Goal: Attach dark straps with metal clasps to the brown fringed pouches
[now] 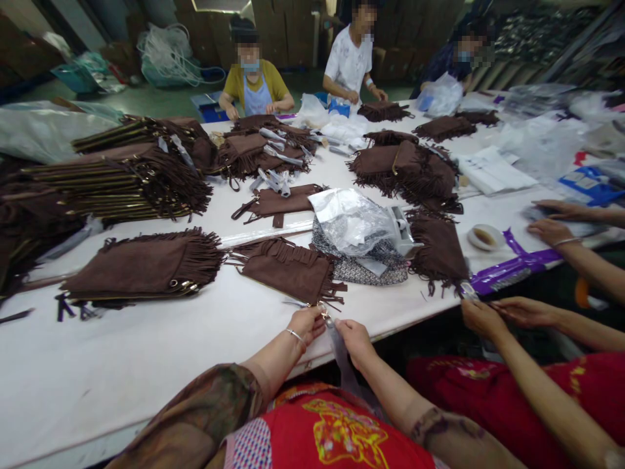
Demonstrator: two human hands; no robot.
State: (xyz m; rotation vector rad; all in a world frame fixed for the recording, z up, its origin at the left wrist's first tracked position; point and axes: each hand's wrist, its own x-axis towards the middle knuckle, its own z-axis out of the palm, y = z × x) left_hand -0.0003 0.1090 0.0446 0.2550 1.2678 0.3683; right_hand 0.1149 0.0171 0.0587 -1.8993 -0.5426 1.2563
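A brown fringed pouch (288,270) lies on the white table in front of me, its near corner at the table's edge. My left hand (306,326), with a bracelet on the wrist, is closed on the gold-coloured metal clasp (323,314) at that corner. From the clasp a greyish, plastic-wrapped strap (343,358) hangs down over the edge. My right hand (357,341) pinches this strap just below the clasp. To the left lies a stack of brown fringed pouches (141,267).
Piles of brown pouches (117,179) fill the table's left side, with more in the middle. A clear plastic bag (359,221) rests on grey tweed cloth (361,267). A small bowl (486,238) and purple plastic (517,264) lie at right. A co-worker's hands (483,319) are close beside me; others work opposite.
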